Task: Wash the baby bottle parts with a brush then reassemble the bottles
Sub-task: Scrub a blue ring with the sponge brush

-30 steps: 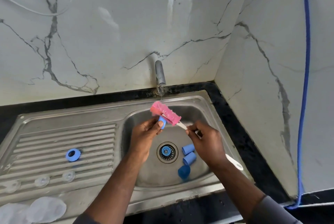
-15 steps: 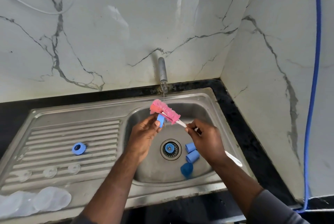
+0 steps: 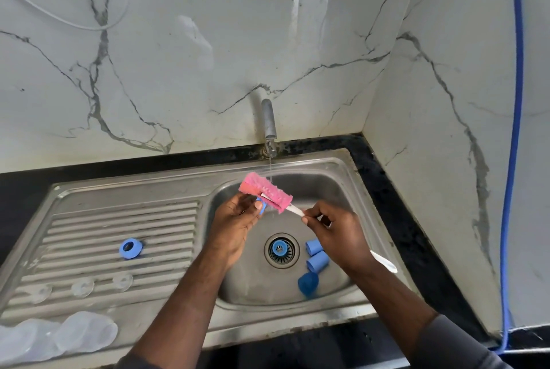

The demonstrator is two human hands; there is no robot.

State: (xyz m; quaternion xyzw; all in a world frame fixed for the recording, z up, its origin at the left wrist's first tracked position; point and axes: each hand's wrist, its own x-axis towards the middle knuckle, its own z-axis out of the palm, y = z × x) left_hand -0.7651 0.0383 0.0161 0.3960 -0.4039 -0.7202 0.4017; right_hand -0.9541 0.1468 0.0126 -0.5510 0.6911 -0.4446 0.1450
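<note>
Over the sink basin (image 3: 336, 190) my left hand (image 3: 235, 223) pinches a small blue bottle ring (image 3: 261, 207) under the pink sponge head of the bottle brush (image 3: 265, 192). My right hand (image 3: 336, 234) grips the brush's white handle, whose end sticks out behind the wrist. A thin stream runs from the tap (image 3: 268, 124) onto the sponge. In the basin lie several blue caps (image 3: 317, 260) and a blue ring (image 3: 279, 248) on the drain. On the drainboard (image 3: 89, 220) sit another blue ring (image 3: 130, 248), three clear teats (image 3: 81, 288) and clear bottles (image 3: 59, 336).
Marble walls close in behind and on the right. A blue hose (image 3: 513, 130) hangs down the right wall. Black countertop (image 3: 410, 220) borders the sink.
The view shifted slightly. The sponge head has turned a little against the blue ring; both hands stay in place under the tap.
</note>
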